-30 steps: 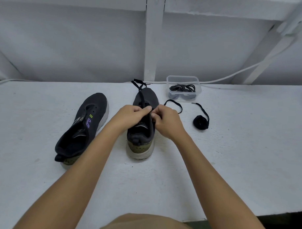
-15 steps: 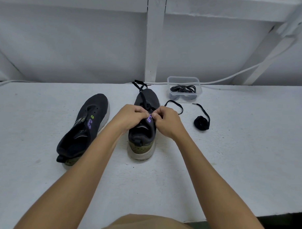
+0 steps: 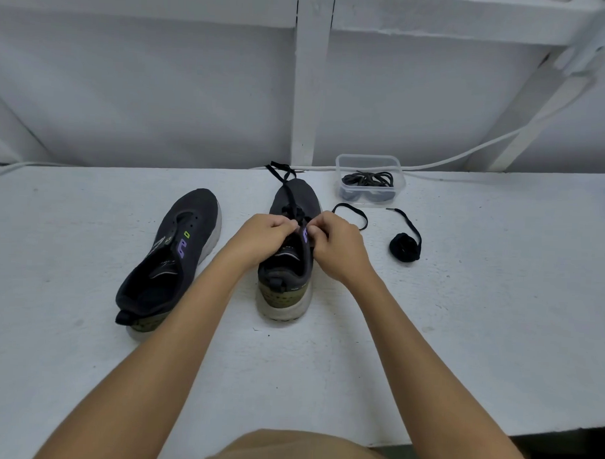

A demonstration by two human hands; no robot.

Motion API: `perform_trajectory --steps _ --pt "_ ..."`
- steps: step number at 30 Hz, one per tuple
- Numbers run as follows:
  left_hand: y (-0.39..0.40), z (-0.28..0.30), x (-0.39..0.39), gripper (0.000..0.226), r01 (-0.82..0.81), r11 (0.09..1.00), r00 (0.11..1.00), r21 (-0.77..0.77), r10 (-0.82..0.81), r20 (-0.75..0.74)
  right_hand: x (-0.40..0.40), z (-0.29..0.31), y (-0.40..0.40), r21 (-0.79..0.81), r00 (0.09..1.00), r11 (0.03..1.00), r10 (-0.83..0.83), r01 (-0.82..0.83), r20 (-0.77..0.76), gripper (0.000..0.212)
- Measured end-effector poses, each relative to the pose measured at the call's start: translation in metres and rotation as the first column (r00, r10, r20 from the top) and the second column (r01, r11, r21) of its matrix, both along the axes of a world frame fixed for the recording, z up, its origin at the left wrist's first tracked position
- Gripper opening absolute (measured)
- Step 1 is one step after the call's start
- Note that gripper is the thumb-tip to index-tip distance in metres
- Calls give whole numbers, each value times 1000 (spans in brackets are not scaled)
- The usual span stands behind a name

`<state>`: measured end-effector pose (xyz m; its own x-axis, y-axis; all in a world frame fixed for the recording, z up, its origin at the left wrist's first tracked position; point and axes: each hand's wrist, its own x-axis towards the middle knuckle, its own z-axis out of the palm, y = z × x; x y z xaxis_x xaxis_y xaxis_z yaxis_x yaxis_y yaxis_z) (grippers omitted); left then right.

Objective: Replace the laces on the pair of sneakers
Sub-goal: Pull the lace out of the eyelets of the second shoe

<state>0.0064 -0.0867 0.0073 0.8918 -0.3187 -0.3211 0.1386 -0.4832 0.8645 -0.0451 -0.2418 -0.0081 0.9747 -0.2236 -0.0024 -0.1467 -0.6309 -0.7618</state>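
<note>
Two dark sneakers stand on the white table [image 3: 462, 320]. The left sneaker [image 3: 171, 259] has no lace and leans toward the left. The right sneaker [image 3: 288, 263] points away from me, with a black lace [image 3: 288, 194] partly threaded through it; one end trails past the toe, the other loops out to the right. My left hand [image 3: 263, 238] and my right hand [image 3: 335, 244] meet over its eyelets, each pinching the lace or the upper's edge. What the fingertips grip is mostly hidden.
A rolled-up black lace [image 3: 405, 246] lies to the right of the shoe. Behind it stands a clear plastic box [image 3: 369, 178] with more black laces. A white cable [image 3: 468, 156] runs along the back wall. The table's front edge is near my body.
Both hands stayed over the right sneaker and shifted a little; the purple mark on its upper now shows between them.
</note>
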Motion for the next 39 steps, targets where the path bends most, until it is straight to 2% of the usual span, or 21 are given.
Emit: perform_trajectory --steps 4,7,10,14,17,20,23,25,29,31,35,39 --pt "4 -4 -3 14 111 993 984 37 -115 136 -2 2 -8 295 994 955 -1 32 -107 15" --pt "-1 -2 -4 12 111 987 970 118 -133 205 -5 9 -12 441 980 894 15 76 -200 21" --pt "-4 -5 -9 10 53 992 965 112 -80 251 -8 18 -14 485 973 871 39 78 -227 37" --pt "-5 -10 -13 6 0 997 954 83 -25 300 -6 22 -16 539 970 835 24 114 -243 20" --pt "-6 -9 -13 4 11 994 946 104 -44 322 -2 27 -18 520 966 847 28 113 -256 7" --pt "-6 -10 -13 7 -8 995 950 96 -22 312 -2 26 -18 508 967 856 38 99 -252 10" --pt "-5 -10 -14 7 -20 996 954 92 -8 298 -6 21 -19 270 983 960 -27 76 -181 7" --pt "-4 -9 -14 7 -6 995 953 99 -24 303 -9 22 -20 178 988 982 -39 66 -149 7" --pt "-2 -10 -13 10 -3 997 956 72 -18 292 -8 22 -17 231 954 973 82 -14 -287 24" --pt "-2 -10 -13 8 -4 996 949 89 -25 315 -7 19 -12 276 950 961 104 -20 -294 28" --pt "-5 -10 -13 11 -4 975 882 220 -100 460 -11 15 -9 337 968 941 115 -35 -223 27" --pt "-10 -5 -12 16 3 912 822 410 -236 518 -14 6 -6 224 988 972 100 -73 -114 24"
